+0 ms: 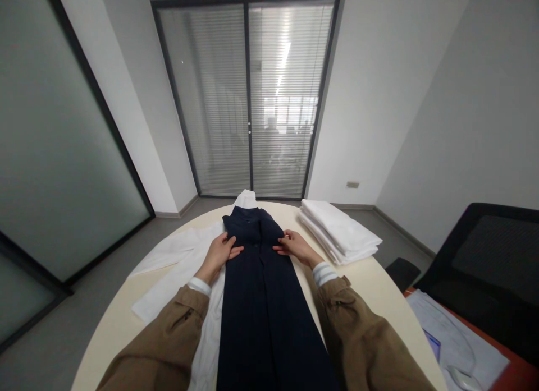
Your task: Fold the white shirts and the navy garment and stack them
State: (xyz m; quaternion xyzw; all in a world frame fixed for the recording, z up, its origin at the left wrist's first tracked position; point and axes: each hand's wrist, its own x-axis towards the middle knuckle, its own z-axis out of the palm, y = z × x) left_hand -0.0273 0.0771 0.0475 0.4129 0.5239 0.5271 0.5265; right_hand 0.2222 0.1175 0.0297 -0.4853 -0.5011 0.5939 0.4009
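A long dark navy garment point(255, 290) lies lengthwise over the table, narrow at its far end, with a line running down its middle. I cannot tell for sure what kind of garment it is. My left hand point(219, 253) pinches its left edge near the far end, thumb and fingers closed on the cloth. On the opposite edge, my right hand point(297, 248) grips the cloth in the same way. Partly hidden beneath the dark garment is a white shirt point(168, 253), a sleeve spread to the left and a white piece showing past the far end.
Folded white cloths point(339, 231) are stacked at the right side of the round cream table point(370, 301). A black mesh chair point(492, 267) stands at the right, by a surface with papers point(455, 329) and a cable. Glass doors point(248, 99) with blinds are ahead.
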